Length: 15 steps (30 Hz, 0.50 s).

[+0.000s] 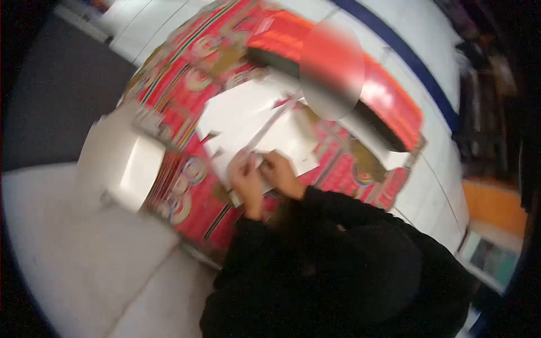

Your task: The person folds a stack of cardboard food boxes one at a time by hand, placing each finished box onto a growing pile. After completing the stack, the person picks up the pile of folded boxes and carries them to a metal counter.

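Observation:
A white card sheet [231, 121] with cut edges lies flat in front of me, and a greyish strip or seam [265, 128] runs across its middle. Both my hands are close together over its near edge. My left hand [246, 183] has its fingers bent and pressed together at the near end of the strip. Just to its right, my right hand [280, 174] is also closed, fingertips curled inward. Blur and the fingers hide what is between them. Black sleeves cover both arms.
Under the sheet is a red patterned mat [194, 222]. A white open box-like form [107, 160] stands at the left. Beyond the sheet lies a long, glossy red-orange object [394, 98] with a dark side. White tiles with a dark blue stripe [406, 53] extend behind.

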### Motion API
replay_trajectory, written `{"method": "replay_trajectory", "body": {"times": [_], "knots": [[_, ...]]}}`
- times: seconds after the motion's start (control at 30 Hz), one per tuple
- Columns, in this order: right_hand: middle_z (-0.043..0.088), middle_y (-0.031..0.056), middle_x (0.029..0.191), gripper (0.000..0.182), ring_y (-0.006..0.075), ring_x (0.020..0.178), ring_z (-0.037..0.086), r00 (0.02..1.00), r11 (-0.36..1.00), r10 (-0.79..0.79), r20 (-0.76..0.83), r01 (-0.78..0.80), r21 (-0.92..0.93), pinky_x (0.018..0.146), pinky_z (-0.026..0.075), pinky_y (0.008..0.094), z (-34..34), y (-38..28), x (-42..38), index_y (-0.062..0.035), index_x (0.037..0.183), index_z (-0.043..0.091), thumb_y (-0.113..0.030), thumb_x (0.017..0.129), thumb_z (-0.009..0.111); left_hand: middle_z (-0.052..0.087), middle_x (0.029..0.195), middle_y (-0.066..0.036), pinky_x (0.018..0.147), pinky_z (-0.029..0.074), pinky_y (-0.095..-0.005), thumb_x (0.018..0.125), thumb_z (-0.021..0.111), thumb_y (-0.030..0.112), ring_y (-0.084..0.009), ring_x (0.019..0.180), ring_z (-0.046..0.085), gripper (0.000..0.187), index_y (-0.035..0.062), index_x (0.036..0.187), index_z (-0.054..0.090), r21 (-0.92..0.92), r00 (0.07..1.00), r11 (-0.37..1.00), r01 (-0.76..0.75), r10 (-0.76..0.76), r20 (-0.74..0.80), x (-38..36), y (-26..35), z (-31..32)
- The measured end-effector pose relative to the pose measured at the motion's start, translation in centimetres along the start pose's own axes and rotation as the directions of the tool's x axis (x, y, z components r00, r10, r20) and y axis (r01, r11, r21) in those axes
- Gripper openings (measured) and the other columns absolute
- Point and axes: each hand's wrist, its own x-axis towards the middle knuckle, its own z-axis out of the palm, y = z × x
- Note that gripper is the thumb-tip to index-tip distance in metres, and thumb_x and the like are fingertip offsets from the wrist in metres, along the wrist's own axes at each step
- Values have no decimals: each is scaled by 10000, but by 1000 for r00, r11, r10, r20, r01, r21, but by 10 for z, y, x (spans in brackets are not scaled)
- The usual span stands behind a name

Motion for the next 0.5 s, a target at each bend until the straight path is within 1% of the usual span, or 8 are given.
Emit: {"method": "replay_trajectory", "body": {"times": [0.03, 0.1, 0.13, 0.17, 0.2, 0.27, 0.37, 0.5], "knots": [[601, 180, 873, 315, 322, 788, 589, 999, 996, -28, -19, 30, 87, 729, 487, 407, 5, 7, -3, -17, 1115, 652, -86, 808, 635, 696, 1063, -134, 753, 509, -301, 925, 692, 179, -176, 928, 651, 289, 4, 1152, 656, 179, 998, 983, -40, 32, 49, 2, -8, -9], [604, 200, 906, 234, 324, 831, 598, 998, 996, 32, -57, -27, 84, 750, 492, 419, 43, 57, -8, 4, 1016, 646, -114, 814, 661, 698, 1082, -181, 791, 532, -330, 915, 684, 174, -235, 933, 668, 304, -36, 1133, 661, 225, 997, 974, 2, -20, 79, 2, -25, -19], [611, 214, 931, 228, 335, 857, 600, 996, 997, -66, -58, 68, 36, 766, 493, 425, 23, 32, -8, 12, 1004, 654, -120, 818, 655, 699, 1092, -204, 810, 544, -345, 911, 681, 172, -265, 935, 677, 313, -56, 1124, 663, 248, 995, 968, 22, -46, 93, 1, -32, -23], [613, 224, 957, 241, 354, 883, 594, 999, 1000, 20, -48, -21, -4, 801, 487, 441, 24, 25, -7, 10, 1025, 669, -95, 810, 638, 697, 1098, -208, 799, 545, -348, 921, 670, 194, -267, 931, 676, 350, -65, 1155, 645, 94, 982, 981, 167, -174, 74, 4, -62, -30], [607, 237, 965, 286, 366, 912, 584, 999, 998, 41, 9, -41, 54, 840, 476, 450, 20, 15, -7, -5, 1081, 675, -84, 813, 611, 694, 1062, -208, 807, 537, -335, 931, 662, 191, -262, 931, 668, 360, -80, 1166, 625, 479, 979, 867, 137, -192, 67, -1, 2, -25], [576, 224, 962, 326, 359, 936, 555, 997, 997, -56, -59, 60, 57, 863, 454, 435, 32, 22, -15, -12, 1145, 655, -93, 838, 580, 686, 988, -192, 803, 533, -322, 944, 652, 196, -246, 911, 663, 329, -84, 1116, 627, -70, 953, 951, 300, -303, -31, -6, -10, -17], [558, 202, 968, 318, 352, 932, 536, 999, 998, -45, -24, 46, 51, 857, 443, 431, 31, 21, -13, -12, 1161, 645, -110, 867, 572, 656, 913, -124, 722, 542, -335, 930, 655, 148, -226, 858, 650, 248, -68, 1046, 614, 144, 973, 964, 225, -230, 21, -1, -4, -17], [568, 204, 928, 268, 350, 889, 530, 998, 992, 59, -21, -57, 110, 811, 437, 442, 25, 7, -17, -42, 1127, 670, -150, 904, 569, 672, 929, -167, 790, 532, -338, 952, 629, 178, -228, 884, 645, 240, -59, 989, 630, 161, 994, 981, 106, -108, 2, -34, 46, 1]]}}
